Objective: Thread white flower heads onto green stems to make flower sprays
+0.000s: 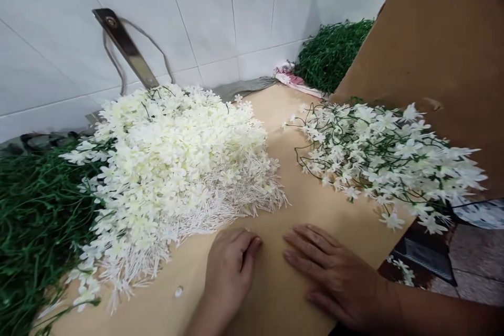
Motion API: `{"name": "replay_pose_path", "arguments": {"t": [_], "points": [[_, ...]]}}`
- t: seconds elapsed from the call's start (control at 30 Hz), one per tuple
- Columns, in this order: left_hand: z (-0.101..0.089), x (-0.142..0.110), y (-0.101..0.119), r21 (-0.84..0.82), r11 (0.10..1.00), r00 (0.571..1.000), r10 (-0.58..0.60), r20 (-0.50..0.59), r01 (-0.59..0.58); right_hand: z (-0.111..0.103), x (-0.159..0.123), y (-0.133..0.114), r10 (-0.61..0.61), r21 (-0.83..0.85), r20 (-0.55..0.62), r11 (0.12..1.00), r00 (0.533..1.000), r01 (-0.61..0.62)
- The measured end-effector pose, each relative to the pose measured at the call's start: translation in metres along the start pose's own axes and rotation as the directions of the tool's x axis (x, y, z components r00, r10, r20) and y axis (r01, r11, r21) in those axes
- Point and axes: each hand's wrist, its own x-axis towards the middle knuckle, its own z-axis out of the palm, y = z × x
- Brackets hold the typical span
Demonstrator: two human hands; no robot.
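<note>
My left hand (230, 268) rests on the brown cardboard sheet (275, 283) with its fingers curled under; nothing shows in them. It lies just below the edge of a big heap of loose cream-white artificial flowers (173, 168) with thin white stems. My right hand (334, 273) lies flat on the cardboard, fingers stretched out and pointing left, holding nothing. Above it spreads a bunch of white flowers fitted on green stems (386, 163).
Piles of green plastic stems lie at the left (35, 220) and at the back right (331, 52). A tall cardboard panel (444, 37) stands at the right. A metal bracket (126, 47) leans against the white tiled wall. One loose petal (179, 291) lies near my left hand.
</note>
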Motion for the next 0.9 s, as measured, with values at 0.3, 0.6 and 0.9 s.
{"name": "replay_pose_path", "arguments": {"t": [0.3, 0.6, 0.9], "points": [[0.007, -0.005, 0.006, 0.122, 0.991, 0.994, 0.063, -0.092, -0.052, 0.014, 0.005, -0.003, 0.160, 0.097, -0.317, 0.986, 0.935, -0.136], [0.011, -0.029, 0.010, 0.102, 0.992, 0.985, 0.086, -0.151, -0.071, 0.007, 0.038, 0.019, 0.338, 0.149, -0.474, 0.941, 0.813, -0.304], [0.007, -0.040, 0.007, 0.026, 0.999, 0.986, -0.020, -0.163, 0.025, 0.005, 0.052, 0.025, 0.345, 0.260, -0.480, 0.934, 0.807, -0.245]]}}
